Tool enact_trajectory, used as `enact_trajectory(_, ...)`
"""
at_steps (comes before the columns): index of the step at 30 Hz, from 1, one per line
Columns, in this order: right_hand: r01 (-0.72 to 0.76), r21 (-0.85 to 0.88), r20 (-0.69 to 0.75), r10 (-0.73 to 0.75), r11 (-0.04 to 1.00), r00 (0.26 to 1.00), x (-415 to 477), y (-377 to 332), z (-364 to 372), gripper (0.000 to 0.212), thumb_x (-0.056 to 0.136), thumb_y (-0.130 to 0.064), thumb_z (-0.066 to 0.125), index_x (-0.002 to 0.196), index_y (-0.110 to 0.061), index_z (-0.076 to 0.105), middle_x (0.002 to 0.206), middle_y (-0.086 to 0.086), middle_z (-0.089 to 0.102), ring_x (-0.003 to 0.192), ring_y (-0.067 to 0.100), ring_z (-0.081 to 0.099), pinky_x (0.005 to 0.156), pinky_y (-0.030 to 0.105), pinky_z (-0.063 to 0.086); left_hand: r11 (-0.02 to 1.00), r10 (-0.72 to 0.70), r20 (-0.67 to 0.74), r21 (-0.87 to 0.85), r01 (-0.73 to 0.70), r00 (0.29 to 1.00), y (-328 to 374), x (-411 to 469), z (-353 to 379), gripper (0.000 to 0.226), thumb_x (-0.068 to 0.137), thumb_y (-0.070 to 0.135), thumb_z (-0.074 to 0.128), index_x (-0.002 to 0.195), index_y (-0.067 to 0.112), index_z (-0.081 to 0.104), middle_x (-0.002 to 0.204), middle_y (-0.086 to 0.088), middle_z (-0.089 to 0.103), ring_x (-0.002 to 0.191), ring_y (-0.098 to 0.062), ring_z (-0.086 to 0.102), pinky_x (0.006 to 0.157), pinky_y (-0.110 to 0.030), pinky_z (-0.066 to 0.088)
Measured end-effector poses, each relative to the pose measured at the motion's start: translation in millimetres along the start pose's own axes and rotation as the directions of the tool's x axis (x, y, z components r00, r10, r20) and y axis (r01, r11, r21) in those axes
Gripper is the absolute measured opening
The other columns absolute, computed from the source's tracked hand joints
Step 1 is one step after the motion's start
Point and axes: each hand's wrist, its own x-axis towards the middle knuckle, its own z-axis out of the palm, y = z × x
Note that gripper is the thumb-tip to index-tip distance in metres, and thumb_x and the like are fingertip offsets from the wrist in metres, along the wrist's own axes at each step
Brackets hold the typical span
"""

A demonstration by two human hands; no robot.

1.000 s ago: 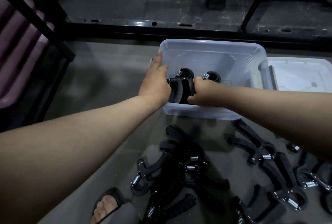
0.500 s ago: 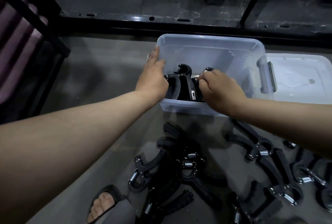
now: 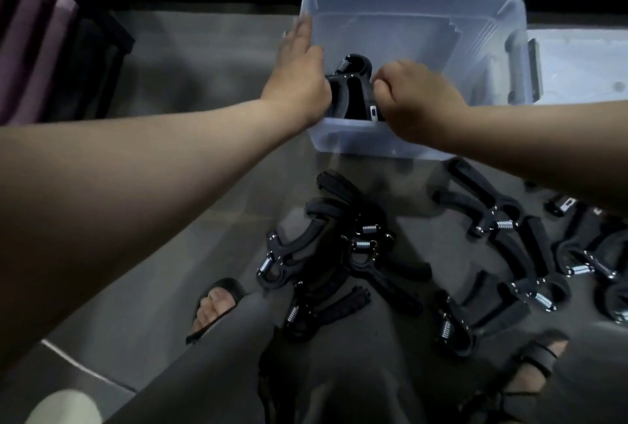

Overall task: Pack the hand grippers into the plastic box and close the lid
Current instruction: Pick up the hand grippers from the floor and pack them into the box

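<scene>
Both hands are inside the near left corner of the plastic box point(image 3: 413, 12). Left hand point(image 3: 299, 78) lies with straight fingers along the box's left wall, its palm pressed to the side of a black hand gripper point(image 3: 351, 92) that stands on edge in that corner, probably steadying it so it stays upright. Right hand point(image 3: 416, 102), just right of that gripper, is curled into a loose fist against its other side; whether the fingers actually pinch a handle or only push it I cannot tell. Standing the grippers on edge likely saves room for the many more hand grippers point(image 3: 339, 260) scattered on the floor point(image 3: 210, 60) below both wrists. Beyond the right hand, past the box's right wall, the lid point(image 3: 577, 67) lies flat, waiting. A small white tag shows on the gripper beside the right thumb, but its writing is too small to read.
</scene>
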Motion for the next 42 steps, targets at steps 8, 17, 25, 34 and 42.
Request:
enact_trajectory(8,0.031,-0.071,-0.079,-0.036,0.997,0.996,-8.3,-2.1,-2.1,0.04,0.095,-0.035,0.03,0.101,-0.009,0.059,0.101,0.017,0.061,0.093,0.037,0.058,0.075,0.041,0.046,0.989,0.12,-0.13,0.098,-0.108,0.984,2.3,-61.5,24.5,0.045,0.101,0.023,0.032,0.141,0.007,0.045,0.157,-0.009,0.031,0.147,-0.022,0.02,0.123,-0.036,0.003)
enact_trajectory(17,0.471,-0.155,-0.096,-0.488,0.868,0.868,-83.8,-12.5,9.7,0.041,0.08,-0.021,0.054,0.117,-0.003,0.058,0.118,0.02,0.055,0.104,0.037,0.051,0.09,0.044,0.04,0.997,0.052,-0.066,0.069,-0.047,0.996,2.9,-59.4,20.5,0.048,0.102,0.029,0.026,0.145,0.009,0.036,0.162,-0.007,0.015,0.15,-0.02,0.005,0.123,-0.035,-0.001)
enact_trajectory(25,0.732,-0.297,0.79,-0.273,0.614,0.55,-142.4,-1.3,66.3,0.079,0.093,-0.025,0.048,0.155,-0.013,0.001,0.161,0.015,-0.007,0.146,0.039,0.01,0.113,0.044,0.026,1.0,-0.011,-0.09,0.025,0.013,0.996,4.4,-61.5,23.2,0.055,0.103,0.031,0.023,0.153,0.008,0.022,0.164,-0.008,0.005,0.151,-0.021,0.0,0.122,-0.033,-0.001)
enact_trajectory(34,0.826,-0.26,0.751,-0.434,0.5,0.499,-117.3,-9.2,72.0,0.063,0.098,-0.023,0.04,0.155,-0.017,0.012,0.16,0.011,0.007,0.141,0.033,0.023,0.11,0.039,0.029,1.0,-0.009,-0.092,0.027,0.012,0.996,7.1,-62.3,19.3,0.052,0.103,0.03,0.025,0.151,0.008,0.027,0.163,-0.006,0.009,0.15,-0.019,0.003,0.122,-0.032,0.001)
enact_trajectory(42,0.887,-0.338,0.798,-0.404,0.313,0.447,-112.0,-11.9,79.2,0.064,0.101,-0.03,0.039,0.155,-0.034,0.005,0.161,0.015,-0.002,0.144,0.044,0.009,0.112,0.05,0.019,1.0,-0.003,-0.091,0.024,0.006,0.996,4.3,-61.3,21.1,0.052,0.103,0.03,0.026,0.15,0.008,0.03,0.163,-0.006,0.012,0.15,-0.02,0.002,0.122,-0.034,0.002)
